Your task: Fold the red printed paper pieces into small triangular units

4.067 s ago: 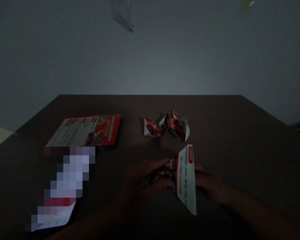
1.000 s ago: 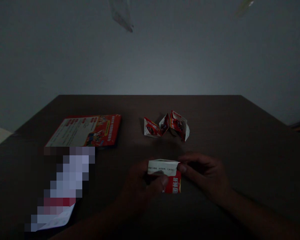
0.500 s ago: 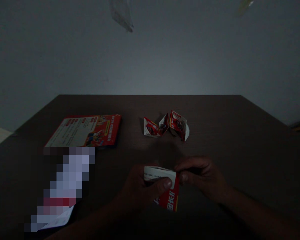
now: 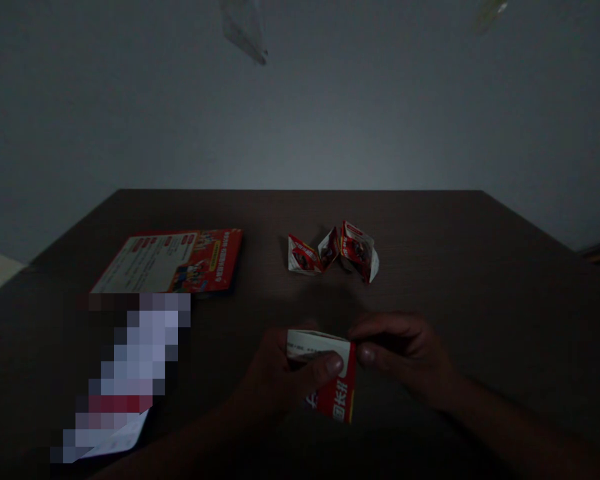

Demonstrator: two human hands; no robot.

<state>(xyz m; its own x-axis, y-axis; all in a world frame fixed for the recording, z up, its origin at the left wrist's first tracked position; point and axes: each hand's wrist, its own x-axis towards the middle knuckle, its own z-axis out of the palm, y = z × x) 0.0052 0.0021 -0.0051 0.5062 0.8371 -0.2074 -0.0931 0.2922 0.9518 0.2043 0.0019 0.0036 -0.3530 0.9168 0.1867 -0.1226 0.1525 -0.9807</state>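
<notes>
My left hand [image 4: 290, 373] grips a folded red and white printed paper [image 4: 343, 393], its thumb pressed flat over the front and its other fingers mostly hidden behind. Large white characters run along the paper's red part. At the upper right corner of the paper is my right hand [image 4: 405, 353], with thumb and index finger pinched at the edge. Farther back on the table stand folded red and white paper pieces [image 4: 357, 250], bent in a zigzag; whether they are joined I cannot tell.
A stack of red and white printed flyers [image 4: 160, 260] lies at the left of the dark wooden table [image 4: 455, 267]. In front of it is a pale, pixelated item [image 4: 140, 347], its kind unclear. A grey wall [image 4: 380, 100] rises behind the table.
The folded paper and both hands stay almost in place. The paper has shifted very slightly left and up in the left hand's grip.
</notes>
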